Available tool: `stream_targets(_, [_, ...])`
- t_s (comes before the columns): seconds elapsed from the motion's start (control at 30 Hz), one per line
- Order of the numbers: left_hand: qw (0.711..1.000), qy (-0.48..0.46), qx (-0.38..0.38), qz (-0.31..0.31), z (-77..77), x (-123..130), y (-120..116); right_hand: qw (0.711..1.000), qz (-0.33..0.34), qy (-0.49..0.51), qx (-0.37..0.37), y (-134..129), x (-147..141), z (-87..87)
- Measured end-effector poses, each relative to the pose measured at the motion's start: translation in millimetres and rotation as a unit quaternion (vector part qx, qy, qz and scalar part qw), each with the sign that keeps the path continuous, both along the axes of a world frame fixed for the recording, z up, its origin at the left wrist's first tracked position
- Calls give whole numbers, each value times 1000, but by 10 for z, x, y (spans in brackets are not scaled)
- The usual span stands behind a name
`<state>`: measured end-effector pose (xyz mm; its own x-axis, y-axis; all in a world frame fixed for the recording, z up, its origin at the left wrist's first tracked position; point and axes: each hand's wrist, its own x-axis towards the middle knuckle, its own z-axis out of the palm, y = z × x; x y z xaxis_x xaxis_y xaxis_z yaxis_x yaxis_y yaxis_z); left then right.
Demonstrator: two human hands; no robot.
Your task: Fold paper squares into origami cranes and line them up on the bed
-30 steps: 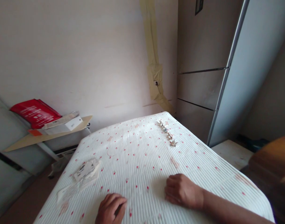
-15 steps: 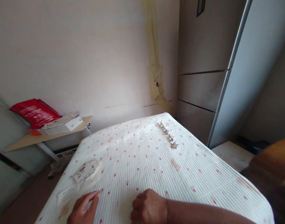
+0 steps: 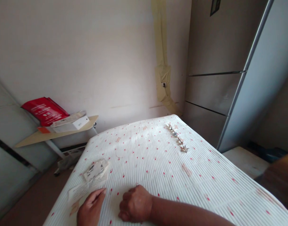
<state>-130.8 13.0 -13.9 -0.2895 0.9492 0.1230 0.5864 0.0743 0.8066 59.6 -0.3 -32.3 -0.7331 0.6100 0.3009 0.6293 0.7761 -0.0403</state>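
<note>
Lying perhaps conveniently near the pinched left hand (image 3: 91, 207) are white printed paper sheets (image 3: 78, 191); the right hand (image 3: 135, 204) is closed; their grip contents I cannot tell.

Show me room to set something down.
Mostly free: the white ribbed, red-dotted cover between the printed white papers and the row of small spiky pale figures; also between that row and the right forearm. Crowded: near-left, by left hand and right hand.

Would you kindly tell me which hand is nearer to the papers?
Left. The left hand is just on the near side of the papers; the right hand is farther off, to their right.
</note>
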Motion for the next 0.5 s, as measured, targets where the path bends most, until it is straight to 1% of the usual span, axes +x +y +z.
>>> stream_targets(0.1, [1000, -10, -3, -2, -38, -18, 8, 1000, -8, 15, 14, 31, -66, 69])
stream_targets(0.2, [999, -28, -15, 3, -66, -31, 2, 1000, -10, 18, 15, 37, -96, 94])
stream_targets(0.37, [998, -54, -42, 7, -74, -37, -38, 999, -19, 24, 14, 33, -97, 60])
stream_targets(0.5, [997, -61, -42, 17, -73, -55, -61, 999, -23, 31, 28, 30, -97, 23])
